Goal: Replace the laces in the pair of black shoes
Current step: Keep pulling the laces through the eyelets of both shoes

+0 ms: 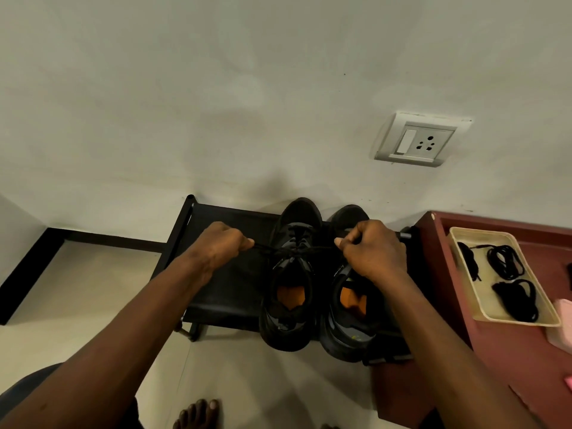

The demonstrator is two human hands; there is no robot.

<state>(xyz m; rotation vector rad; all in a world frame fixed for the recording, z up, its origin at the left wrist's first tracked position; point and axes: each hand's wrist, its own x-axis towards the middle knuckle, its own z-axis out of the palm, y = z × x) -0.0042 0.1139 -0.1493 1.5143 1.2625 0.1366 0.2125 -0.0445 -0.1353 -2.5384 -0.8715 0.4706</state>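
Observation:
Two black shoes with orange insoles stand side by side on a low black rack (226, 283), toes toward the wall. The left shoe (292, 274) carries a black lace (294, 249) whose two ends run out sideways, taut. My left hand (221, 246) pinches the lace's left end. My right hand (371, 250) pinches its right end above the right shoe (351, 308), partly hiding that shoe's front. Several black laces (507, 264) lie bundled in a cream tray (483, 308) to the right.
The tray sits on a dark red table (510, 351) right of the rack. A wall socket (421, 140) is on the pale wall above. A bare foot (199, 414) rests on the light floor below the rack. A pink object (561, 323) lies beside the tray.

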